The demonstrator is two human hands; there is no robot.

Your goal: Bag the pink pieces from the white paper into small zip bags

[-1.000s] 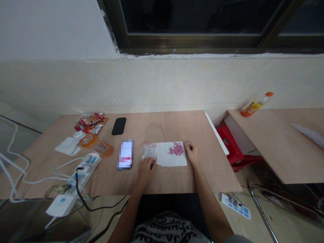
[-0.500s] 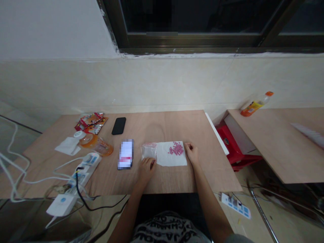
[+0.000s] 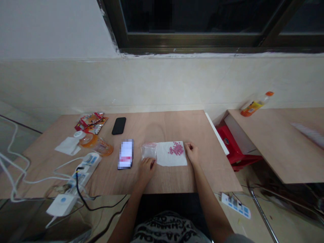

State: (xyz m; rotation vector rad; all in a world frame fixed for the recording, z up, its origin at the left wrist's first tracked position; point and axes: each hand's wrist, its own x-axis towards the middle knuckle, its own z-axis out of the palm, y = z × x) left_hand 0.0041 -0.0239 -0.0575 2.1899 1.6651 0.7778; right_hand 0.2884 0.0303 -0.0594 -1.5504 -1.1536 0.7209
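pink beads (image 3: 176, 148) clustered on white tissue (image 3: 169, 158), left hand (image 3: 147, 171) by a clear bag (image 3: 149, 152), right hand (image 3: 192, 153) at tissue edge, both empty

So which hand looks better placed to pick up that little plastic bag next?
Probably the left. The left hand rests right at the lower edge of the clear plastic bag, while the right hand sits beyond the white paper and pink beads.
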